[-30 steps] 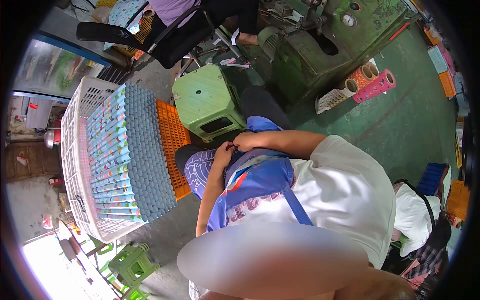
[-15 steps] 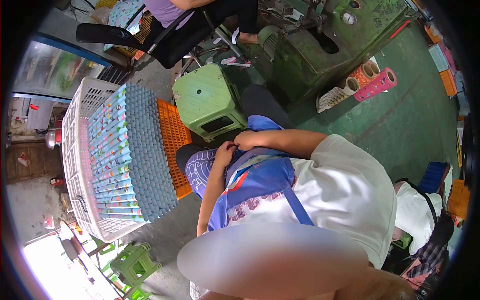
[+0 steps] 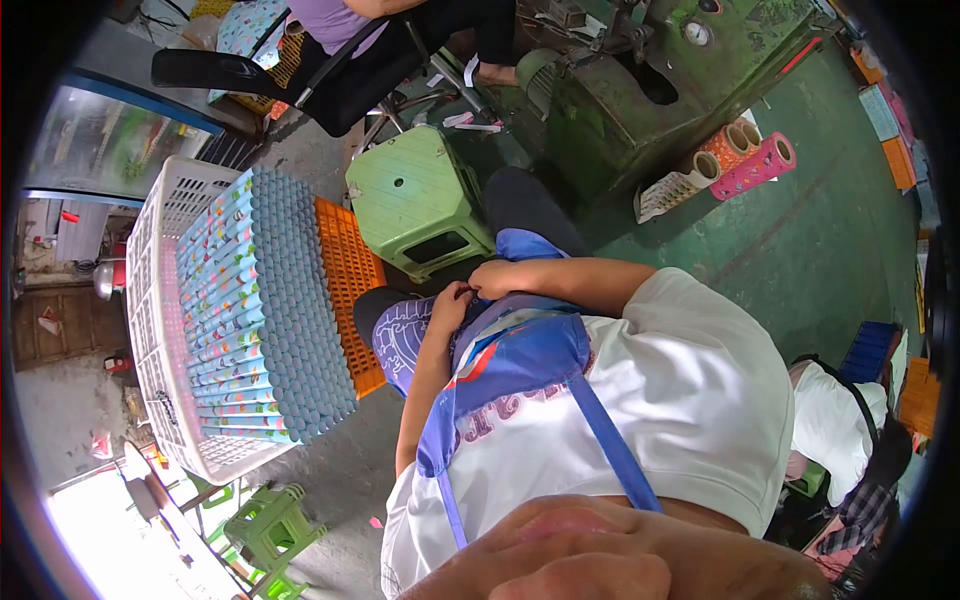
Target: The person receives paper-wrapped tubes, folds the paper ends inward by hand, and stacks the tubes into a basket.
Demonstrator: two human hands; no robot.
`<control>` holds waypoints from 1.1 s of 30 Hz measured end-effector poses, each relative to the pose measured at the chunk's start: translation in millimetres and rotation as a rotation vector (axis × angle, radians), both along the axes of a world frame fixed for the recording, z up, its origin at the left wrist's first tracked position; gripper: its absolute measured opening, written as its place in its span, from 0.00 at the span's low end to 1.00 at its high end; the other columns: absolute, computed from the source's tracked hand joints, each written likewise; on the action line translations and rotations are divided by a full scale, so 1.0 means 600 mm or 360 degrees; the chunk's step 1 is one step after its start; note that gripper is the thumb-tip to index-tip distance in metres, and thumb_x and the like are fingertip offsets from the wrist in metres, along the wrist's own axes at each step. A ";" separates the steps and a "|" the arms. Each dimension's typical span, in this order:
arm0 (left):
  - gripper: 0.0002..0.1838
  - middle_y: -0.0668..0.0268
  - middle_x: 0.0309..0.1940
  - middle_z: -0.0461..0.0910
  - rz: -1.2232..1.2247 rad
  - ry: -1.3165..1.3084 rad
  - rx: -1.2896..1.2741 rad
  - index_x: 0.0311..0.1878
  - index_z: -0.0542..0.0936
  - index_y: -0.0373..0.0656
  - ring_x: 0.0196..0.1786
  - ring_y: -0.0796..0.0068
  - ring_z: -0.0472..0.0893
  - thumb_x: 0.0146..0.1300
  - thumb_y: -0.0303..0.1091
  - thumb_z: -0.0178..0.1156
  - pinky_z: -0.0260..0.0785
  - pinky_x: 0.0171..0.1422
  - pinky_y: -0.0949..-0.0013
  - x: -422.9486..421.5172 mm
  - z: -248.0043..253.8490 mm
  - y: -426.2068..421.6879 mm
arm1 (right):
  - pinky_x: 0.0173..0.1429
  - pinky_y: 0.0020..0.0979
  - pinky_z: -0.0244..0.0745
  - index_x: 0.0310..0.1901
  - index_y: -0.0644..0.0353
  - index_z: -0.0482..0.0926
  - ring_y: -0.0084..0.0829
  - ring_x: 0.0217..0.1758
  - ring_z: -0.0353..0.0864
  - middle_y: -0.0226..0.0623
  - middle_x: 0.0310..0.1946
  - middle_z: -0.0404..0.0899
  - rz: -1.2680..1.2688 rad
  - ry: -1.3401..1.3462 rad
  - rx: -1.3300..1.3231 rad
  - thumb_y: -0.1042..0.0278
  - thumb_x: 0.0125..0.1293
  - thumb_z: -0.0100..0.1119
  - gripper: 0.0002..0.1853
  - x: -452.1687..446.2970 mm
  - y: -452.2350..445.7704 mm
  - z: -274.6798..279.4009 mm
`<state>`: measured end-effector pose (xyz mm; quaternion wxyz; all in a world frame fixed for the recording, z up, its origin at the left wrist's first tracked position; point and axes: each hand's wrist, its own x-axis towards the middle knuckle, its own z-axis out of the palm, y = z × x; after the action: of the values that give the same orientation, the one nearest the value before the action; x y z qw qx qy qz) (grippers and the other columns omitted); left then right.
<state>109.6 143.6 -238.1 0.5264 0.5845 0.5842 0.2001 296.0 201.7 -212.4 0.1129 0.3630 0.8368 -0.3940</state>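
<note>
My left hand and my right hand are close together over my lap, at the edge of the blue apron. Both have their fingers bent and drawn in. What lies between the fingertips, if anything, is too small to make out. Just ahead of them is a green plastic stool. To the left, a white plastic basket holds a tall stack of blue patterned paper tubes, their round ends facing me.
An orange crate stands between tubes and stool. Ahead right is a green machine, with patterned rolls beside it. Another person sits ahead by a black chair. Green stools stand behind left; bags lie behind right.
My head has shifted slightly, so more of the apron straps shows. Both hands stay in the same place over my lap.
</note>
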 end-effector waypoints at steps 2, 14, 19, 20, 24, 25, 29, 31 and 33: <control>0.13 0.53 0.45 0.87 0.0005 -0.0002 -0.0008 0.51 0.82 0.34 0.48 0.63 0.85 0.68 0.32 0.62 0.75 0.56 0.64 0.000 -0.001 0.000 | 0.55 0.50 0.78 0.45 0.56 0.87 0.51 0.51 0.85 0.48 0.43 0.87 0.0011 0.0004 -0.0001 0.61 0.61 0.62 0.13 0.000 0.000 0.001; 0.14 0.54 0.45 0.87 0.0000 0.0011 0.0021 0.52 0.82 0.34 0.47 0.63 0.85 0.68 0.32 0.62 0.75 0.56 0.65 -0.002 -0.003 -0.001 | 0.56 0.50 0.79 0.46 0.55 0.88 0.50 0.54 0.86 0.49 0.46 0.87 -0.0032 -0.0040 -0.0026 0.65 0.58 0.62 0.15 -0.004 -0.002 0.004; 0.13 0.54 0.44 0.87 0.0004 -0.0006 -0.0009 0.52 0.82 0.35 0.47 0.63 0.85 0.69 0.32 0.62 0.75 0.55 0.65 -0.003 -0.007 0.000 | 0.54 0.50 0.79 0.46 0.55 0.88 0.51 0.52 0.86 0.49 0.45 0.87 -0.0019 0.0003 -0.0002 0.64 0.59 0.62 0.14 -0.003 0.000 -0.007; 0.13 0.54 0.44 0.87 0.0001 -0.0007 -0.0008 0.52 0.82 0.35 0.47 0.64 0.85 0.69 0.32 0.62 0.75 0.55 0.65 -0.003 -0.007 0.001 | 0.54 0.51 0.78 0.45 0.56 0.87 0.51 0.51 0.86 0.49 0.44 0.87 -0.0017 0.0013 0.0000 0.63 0.60 0.62 0.14 -0.002 0.000 -0.008; 0.13 0.54 0.44 0.87 -0.0009 0.0009 0.0017 0.52 0.82 0.35 0.47 0.65 0.85 0.69 0.32 0.62 0.75 0.55 0.65 -0.003 -0.005 0.000 | 0.54 0.51 0.79 0.45 0.56 0.88 0.51 0.51 0.86 0.49 0.44 0.87 -0.0021 0.0023 -0.0002 0.64 0.59 0.61 0.14 -0.002 0.000 -0.009; 0.13 0.55 0.44 0.87 -0.0014 0.0017 0.0030 0.51 0.82 0.35 0.47 0.65 0.85 0.69 0.32 0.61 0.75 0.55 0.66 -0.002 -0.003 0.000 | 0.54 0.51 0.79 0.46 0.55 0.88 0.51 0.52 0.86 0.50 0.45 0.87 -0.0025 0.0023 -0.0003 0.64 0.58 0.60 0.15 -0.002 0.000 -0.007; 0.12 0.55 0.44 0.87 -0.0010 0.0023 0.0016 0.51 0.82 0.35 0.47 0.65 0.85 0.69 0.31 0.62 0.75 0.55 0.66 0.000 0.003 0.000 | 0.54 0.51 0.79 0.46 0.55 0.88 0.51 0.52 0.86 0.50 0.45 0.87 -0.0042 0.0006 -0.0021 0.65 0.58 0.59 0.15 -0.002 -0.001 0.000; 0.12 0.55 0.44 0.87 -0.0009 0.0028 0.0015 0.51 0.82 0.35 0.47 0.65 0.85 0.69 0.31 0.62 0.75 0.55 0.66 0.000 0.006 0.000 | 0.54 0.51 0.79 0.46 0.55 0.88 0.51 0.52 0.86 0.50 0.45 0.87 -0.0042 0.0005 -0.0021 0.65 0.58 0.60 0.15 -0.002 -0.001 0.001; 0.12 0.55 0.44 0.87 -0.0008 0.0037 0.0010 0.51 0.82 0.35 0.47 0.65 0.85 0.69 0.31 0.62 0.75 0.55 0.66 0.001 0.009 -0.001 | 0.54 0.51 0.79 0.46 0.56 0.88 0.51 0.52 0.86 0.50 0.45 0.87 -0.0043 0.0000 -0.0025 0.65 0.58 0.60 0.16 -0.002 -0.001 0.002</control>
<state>110.0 143.1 -232.8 0.5181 0.5899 0.5883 0.1938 294.8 200.9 -211.2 0.1103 0.3733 0.8288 -0.4019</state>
